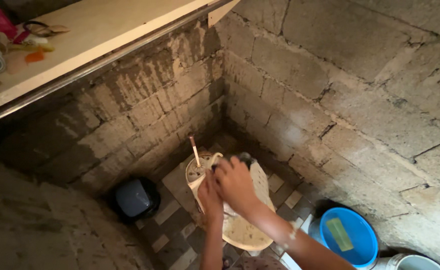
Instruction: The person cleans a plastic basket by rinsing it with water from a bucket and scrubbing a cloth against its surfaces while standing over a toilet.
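Both my hands are held together low in the corner, over a cream plastic piece [252, 232] with small holes that stands on the tiled floor. My right hand [236, 184] is curled around a small dark object [246, 159] at the top of that piece. Just under it, my left hand [209, 196] grips the piece's cream edge. Directly behind my hands is a round cream container [196, 172] with a thin stick [194, 149] poking up out of it. What the dark object is stays unclear.
Rough block walls close the corner on two sides. A dark pot with a blue-grey lid [135, 198] sits at the left. At the right are a blue bucket [362, 245] holding a greenish slab and a white bucket [414, 262]. A cluttered shelf [95, 30] overhangs the upper left.
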